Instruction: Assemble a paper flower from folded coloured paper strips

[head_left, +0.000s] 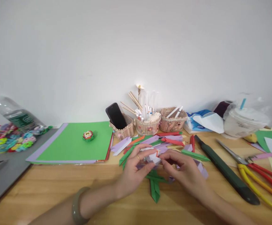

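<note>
Between my two hands is a small folded paper piece point(153, 157), mostly white with a bit of orange-red showing. My left hand point(137, 164), with a ring and a bangle on its wrist, grips it between thumb and fingers. The fingers of my right hand point(182, 164) are pinched at its right edge; the fingertips partly cover it. Below the hands, a green folded paper piece point(155, 187) lies on the wooden table point(98, 193). Folded paper strips point(170, 140) in purple, red, green and orange are heaped behind the hands.
A small paper flower point(88, 136) rests on green paper sheets point(67, 147) to the left. Three small baskets point(173, 123) stand by the wall, one holding a phone point(116, 115). A dark-handled cutter point(229, 175), scissors point(245, 165) and a lidded cup point(247, 120) are at the right.
</note>
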A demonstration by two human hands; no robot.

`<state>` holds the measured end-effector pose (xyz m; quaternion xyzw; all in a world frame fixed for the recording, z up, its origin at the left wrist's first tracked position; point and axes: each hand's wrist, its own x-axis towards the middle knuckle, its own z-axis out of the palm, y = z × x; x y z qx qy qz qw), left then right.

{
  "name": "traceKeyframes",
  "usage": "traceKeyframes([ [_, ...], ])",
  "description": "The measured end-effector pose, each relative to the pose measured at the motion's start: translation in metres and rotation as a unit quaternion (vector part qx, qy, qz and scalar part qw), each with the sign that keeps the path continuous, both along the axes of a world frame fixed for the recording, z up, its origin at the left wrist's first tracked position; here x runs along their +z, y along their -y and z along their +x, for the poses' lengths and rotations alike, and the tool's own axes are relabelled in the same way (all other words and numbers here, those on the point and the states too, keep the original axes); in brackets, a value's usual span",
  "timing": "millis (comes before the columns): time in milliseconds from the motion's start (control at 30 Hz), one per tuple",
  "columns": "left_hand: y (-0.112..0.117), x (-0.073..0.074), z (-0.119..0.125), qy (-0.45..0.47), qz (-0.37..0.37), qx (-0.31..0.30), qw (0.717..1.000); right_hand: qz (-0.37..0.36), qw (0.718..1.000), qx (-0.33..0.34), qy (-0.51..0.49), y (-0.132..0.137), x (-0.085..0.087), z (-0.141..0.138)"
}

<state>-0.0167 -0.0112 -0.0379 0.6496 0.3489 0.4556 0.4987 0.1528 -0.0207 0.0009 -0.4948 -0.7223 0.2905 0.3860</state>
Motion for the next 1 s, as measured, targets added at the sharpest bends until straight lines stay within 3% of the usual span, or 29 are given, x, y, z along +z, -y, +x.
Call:
traceKeyframes([
  [267, -0.002, -0.001, -0.001, -0.040, 0.044, 0.020, 0.998, 0.094, 0.995, -0.006, 0.043, 0.001, -0.006, -0.002],
  [500, -0.003, -0.005, -0.001, -0.045, 0.068, 0.027, 0.996, 0.097, 0.995, 0.006, 0.034, -0.001, -0.007, 0.001],
  [767, -0.003, -0.004, -0.002, -0.100, 0.143, 0.060, 0.983, 0.123, 0.990, -0.031, 0.062, 0.001, -0.016, -0.002],
  [900, -0.003, -0.004, -0.002, -0.108, 0.155, 0.067, 0.980, 0.104, 0.994, -0.027, 0.034, 0.004, -0.016, 0.000],
  [1000, -0.002, -0.004, -0.003, -0.104, 0.152, 0.058, 0.981, 0.023, 1.000, -0.002, -0.008, 0.002, -0.012, 0.002],
])
